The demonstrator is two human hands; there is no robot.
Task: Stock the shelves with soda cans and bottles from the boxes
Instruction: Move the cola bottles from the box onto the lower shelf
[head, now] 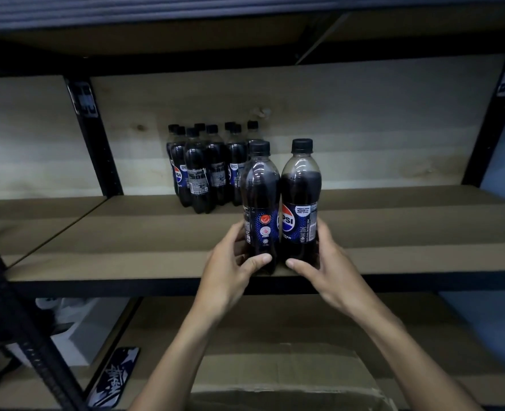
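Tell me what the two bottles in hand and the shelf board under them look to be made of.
The two cola bottles: clear, glossy plastic by the look, since the dark drink shows through and highlights glint near the necks; matte black caps and printed wrap labels. The shelf board: matte brown, probably fibreboard or cardboard-faced; no grain or shine. Its front rail looks like black painted metal.

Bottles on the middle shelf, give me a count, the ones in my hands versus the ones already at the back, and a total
Held bottles: 2, one in the left hand, one in the right hand
Back cluster: 9 caps visible; more could be hidden
Total: 11 visible
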